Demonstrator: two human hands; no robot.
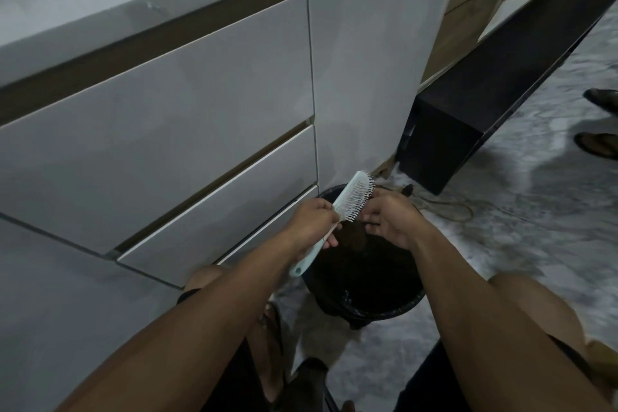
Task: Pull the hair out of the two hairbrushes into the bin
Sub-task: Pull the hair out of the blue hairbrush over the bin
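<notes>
My left hand (312, 221) grips the handle of a pale mint hairbrush (351, 199), held tilted over a black bin (401, 306) on the floor. The brush head points up and away, its white bristles facing right. My right hand (391, 217) is at the bristles' lower end with its fingers curled toward them; a dark clump, apparently hair, hangs below the brush between my hands. Whether the fingers pinch hair I cannot tell. Only one hairbrush is in sight.
White cabinet drawers (160, 130) stand close on the left. A dark low shelf unit (501, 87) runs back on the right, with a cable (451, 207) on the marble floor beside the bin. Sandalled feet show at the right edge (598, 144).
</notes>
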